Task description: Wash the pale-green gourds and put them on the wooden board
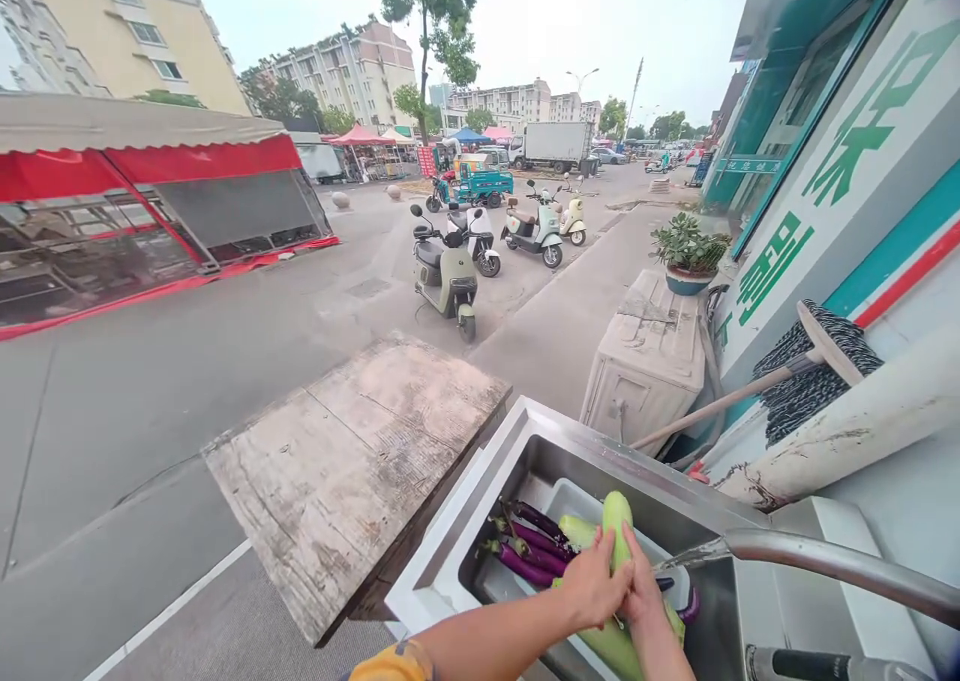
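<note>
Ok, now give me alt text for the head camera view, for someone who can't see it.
A person's left hand and right hand hold a pale green gourd over a metal sink, near water running from a faucet. Purple eggplants lie in the sink, left of the hands. A weathered wooden tabletop stands left of the sink, with parked scooters beyond.

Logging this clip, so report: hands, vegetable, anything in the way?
Left hand and right hand gripping pale-green gourd. Gourd over sink. Eggplants alongside, water running; nothing visibly blocking.
</note>
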`<action>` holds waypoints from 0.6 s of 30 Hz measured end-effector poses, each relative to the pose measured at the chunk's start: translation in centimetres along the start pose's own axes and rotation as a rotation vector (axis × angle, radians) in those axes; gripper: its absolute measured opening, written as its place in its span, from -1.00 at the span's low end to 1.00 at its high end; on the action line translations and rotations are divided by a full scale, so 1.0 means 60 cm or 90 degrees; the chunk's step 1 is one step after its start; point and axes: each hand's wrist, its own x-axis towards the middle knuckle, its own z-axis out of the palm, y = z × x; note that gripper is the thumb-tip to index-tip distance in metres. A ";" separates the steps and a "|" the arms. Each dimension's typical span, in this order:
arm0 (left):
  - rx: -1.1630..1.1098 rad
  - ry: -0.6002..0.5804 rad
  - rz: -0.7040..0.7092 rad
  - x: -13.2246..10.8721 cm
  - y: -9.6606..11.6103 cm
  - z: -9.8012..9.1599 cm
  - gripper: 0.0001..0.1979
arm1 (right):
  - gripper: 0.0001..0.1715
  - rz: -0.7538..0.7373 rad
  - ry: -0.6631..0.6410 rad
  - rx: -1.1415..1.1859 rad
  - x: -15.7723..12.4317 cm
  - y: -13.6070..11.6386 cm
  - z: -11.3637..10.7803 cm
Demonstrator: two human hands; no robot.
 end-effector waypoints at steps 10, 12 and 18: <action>-0.715 -0.151 -0.131 0.117 0.014 -0.061 -0.59 | -0.56 0.100 -0.268 0.250 -0.055 0.027 0.013; -0.743 -0.086 -0.154 0.129 0.018 -0.052 -0.65 | -0.50 0.107 -0.233 0.144 -0.053 0.019 0.011; -0.336 0.377 -0.082 0.133 0.049 -0.022 -0.57 | -0.46 -0.134 0.091 -0.350 -0.027 0.014 0.007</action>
